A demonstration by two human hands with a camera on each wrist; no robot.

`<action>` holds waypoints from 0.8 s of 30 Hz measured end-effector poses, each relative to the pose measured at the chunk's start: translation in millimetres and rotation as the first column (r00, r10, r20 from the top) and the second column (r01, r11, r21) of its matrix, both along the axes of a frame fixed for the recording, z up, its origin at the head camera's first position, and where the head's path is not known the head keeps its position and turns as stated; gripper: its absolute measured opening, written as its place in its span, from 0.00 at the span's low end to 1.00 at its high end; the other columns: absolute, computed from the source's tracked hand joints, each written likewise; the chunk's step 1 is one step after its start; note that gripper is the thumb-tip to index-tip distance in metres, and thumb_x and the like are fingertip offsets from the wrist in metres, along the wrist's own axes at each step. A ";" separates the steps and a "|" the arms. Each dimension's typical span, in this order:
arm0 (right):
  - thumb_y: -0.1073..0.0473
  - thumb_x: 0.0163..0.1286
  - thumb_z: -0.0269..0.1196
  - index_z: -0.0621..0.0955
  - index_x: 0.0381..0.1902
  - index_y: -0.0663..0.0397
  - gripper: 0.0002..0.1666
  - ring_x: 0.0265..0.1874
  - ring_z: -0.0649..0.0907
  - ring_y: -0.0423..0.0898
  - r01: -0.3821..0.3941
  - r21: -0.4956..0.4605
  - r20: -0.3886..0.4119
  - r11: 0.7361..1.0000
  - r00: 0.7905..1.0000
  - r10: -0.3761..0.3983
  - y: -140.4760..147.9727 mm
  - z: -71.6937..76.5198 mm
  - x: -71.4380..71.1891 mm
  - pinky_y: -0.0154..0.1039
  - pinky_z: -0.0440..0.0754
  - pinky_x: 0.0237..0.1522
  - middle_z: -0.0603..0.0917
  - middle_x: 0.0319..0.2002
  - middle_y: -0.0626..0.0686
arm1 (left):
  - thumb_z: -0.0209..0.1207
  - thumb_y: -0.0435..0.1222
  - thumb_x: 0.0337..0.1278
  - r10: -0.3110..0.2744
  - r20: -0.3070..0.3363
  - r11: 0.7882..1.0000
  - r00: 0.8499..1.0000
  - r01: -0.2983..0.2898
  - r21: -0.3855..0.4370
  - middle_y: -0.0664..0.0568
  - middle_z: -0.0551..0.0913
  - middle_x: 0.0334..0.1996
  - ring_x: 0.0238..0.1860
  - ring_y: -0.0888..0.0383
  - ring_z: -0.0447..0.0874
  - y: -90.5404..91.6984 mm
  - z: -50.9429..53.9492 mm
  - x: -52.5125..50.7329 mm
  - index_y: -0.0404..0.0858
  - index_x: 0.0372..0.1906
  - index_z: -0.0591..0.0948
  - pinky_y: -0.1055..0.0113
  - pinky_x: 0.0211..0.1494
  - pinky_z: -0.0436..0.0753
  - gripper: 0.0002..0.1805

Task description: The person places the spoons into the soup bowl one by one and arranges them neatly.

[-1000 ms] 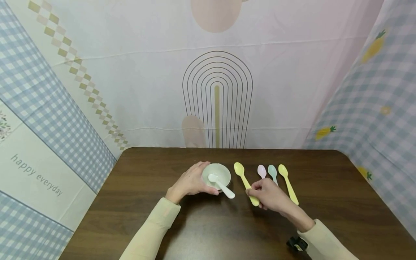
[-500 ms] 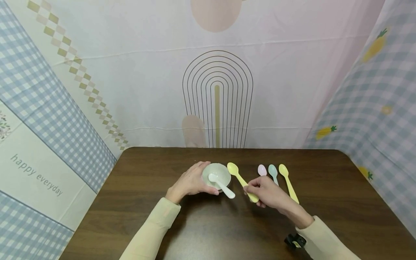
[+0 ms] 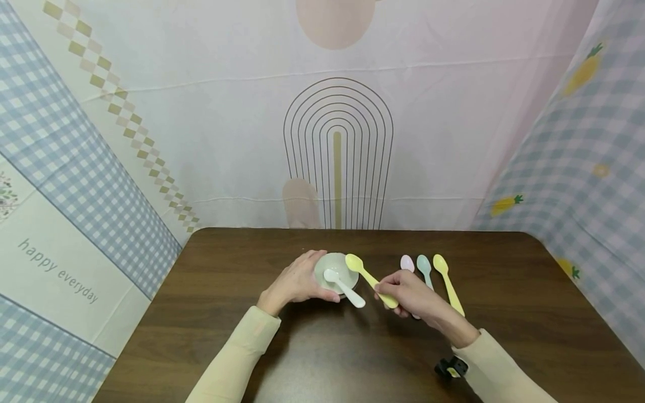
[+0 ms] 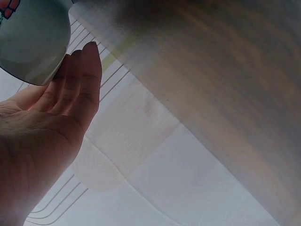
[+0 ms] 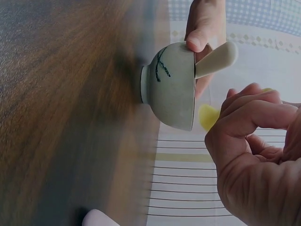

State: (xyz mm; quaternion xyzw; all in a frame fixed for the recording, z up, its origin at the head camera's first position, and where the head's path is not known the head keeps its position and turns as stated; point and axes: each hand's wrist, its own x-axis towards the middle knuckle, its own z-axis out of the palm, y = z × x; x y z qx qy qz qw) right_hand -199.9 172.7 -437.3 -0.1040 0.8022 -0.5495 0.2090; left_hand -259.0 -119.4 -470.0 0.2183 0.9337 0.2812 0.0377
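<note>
My left hand [image 3: 299, 280] grips the side of a small pale bowl [image 3: 335, 259], its thumb near the front rim. A painted mark decorates the bowl's outside in the right wrist view. Inside it leans a white spoon [image 3: 352, 295], handle jutting over the rim toward the front right. Between thumb and fingers my right hand [image 3: 410, 292] pinches a yellow spoon [image 3: 367, 275] by its handle. That spoon's head is at the bowl's right rim in the head view; the right wrist view shows it just above the rim, partly hidden by my fingers.
To the right lie a pink spoon [image 3: 407, 263], a light green spoon [image 3: 424, 266] and a second yellow spoon [image 3: 450, 286] in a row on the brown table [image 3: 302, 352]. My right hand covers part of the pink and green ones. Patterned cloth [image 3: 232, 140] hangs behind.
My right hand has carried the yellow spoon leftward, slightly up in the view, so its head moved from beside the bowl to the rim. The left hand, bowl and white spoon stay put.
</note>
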 end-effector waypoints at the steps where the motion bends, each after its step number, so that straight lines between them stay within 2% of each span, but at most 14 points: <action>1: 0.60 0.79 0.59 0.84 0.40 0.75 0.18 0.14 0.70 0.36 -0.005 -0.005 0.001 1.000 1.000 0.005 -0.3 -0.3 -0.6 0.30 0.67 0.18 0.75 0.18 0.44 | 0.86 0.61 0.36 0.000 0.001 1.000 1.000 0.000 0.001 0.44 0.79 0.74 0.72 0.44 0.79 -0.1 0.2 0.0 0.37 0.80 0.71 0.42 0.69 0.83 0.65; 11: 0.58 0.80 0.59 0.85 0.38 0.72 0.19 0.15 0.70 0.36 -0.036 -0.046 0.038 0.998 0.999 0.038 -9.8 -4.8 -6.0 0.30 0.67 0.19 0.75 0.18 0.44 | 0.85 0.62 0.36 -0.004 0.006 1.000 1.000 0.004 0.003 0.43 0.78 0.75 0.74 0.43 0.78 -1.1 0.3 -0.4 0.38 0.81 0.71 0.41 0.70 0.82 0.66; 19: 0.57 0.79 0.61 0.86 0.36 0.72 0.20 0.17 0.69 0.36 -0.012 -0.065 0.076 0.998 0.997 0.017 -18.2 -8.3 -10.0 0.30 0.67 0.20 0.76 0.17 0.43 | 0.85 0.62 0.37 -0.007 0.012 1.000 1.000 0.007 -0.001 0.42 0.77 0.77 0.77 0.42 0.76 -1.2 0.0 -1.0 0.38 0.82 0.70 0.41 0.74 0.80 0.66; 24: 0.57 0.79 0.61 0.86 0.33 0.67 0.19 0.17 0.69 0.36 -0.004 -0.070 0.078 0.998 0.997 0.010 -20.4 -10.3 -13.0 0.30 0.66 0.21 0.76 0.17 0.43 | 0.85 0.62 0.37 -0.005 0.015 1.000 1.000 0.005 -0.004 0.42 0.77 0.77 0.76 0.42 0.77 -0.7 1.1 -0.8 0.38 0.82 0.70 0.41 0.74 0.80 0.66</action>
